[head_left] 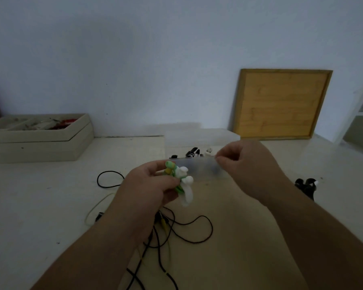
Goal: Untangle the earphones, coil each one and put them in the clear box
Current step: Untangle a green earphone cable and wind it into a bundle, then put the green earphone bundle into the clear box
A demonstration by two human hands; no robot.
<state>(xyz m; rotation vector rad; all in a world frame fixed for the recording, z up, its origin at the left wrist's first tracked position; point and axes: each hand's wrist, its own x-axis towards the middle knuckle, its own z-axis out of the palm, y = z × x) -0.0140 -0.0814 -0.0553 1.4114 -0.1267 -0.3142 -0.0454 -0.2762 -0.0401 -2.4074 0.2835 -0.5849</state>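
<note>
**Item: earphones in hand, clear box behind**

- Left hand [147, 185]: raised above the bench [40, 195], grip closed round a bundle of green-and-white earphones [181, 178]. The bundle's long axis runs from the green and yellow pieces at the fingertips, far end, down to a white tail at the near end. Two white buds point right, toward the box.
- Right hand [245, 162]: fingers curled, thumb and forefinger pinched together just at the near rim of the clear box [199, 170]. Whether the pinch holds a cord, the rim or nothing cannot be told.
- Clear box: on the bench behind both hands, long axis left to right across the view. Black and white earpieces [194, 152] lie inside.
- Black earphone cords [187, 231]: loose and tangled on the bench beneath the left forearm, trailing toward the near edge; a yellow piece sits among them.
- Black loop [107, 178] and pale cord loop [94, 208]: on the bench, left of the left hand.
- Black bundle [306, 186]: on the bench, right of the right forearm.
- Beige tray [40, 141]: far left, by the wall.
- Wooden board [281, 103]: leaning on the wall, far right.
</note>
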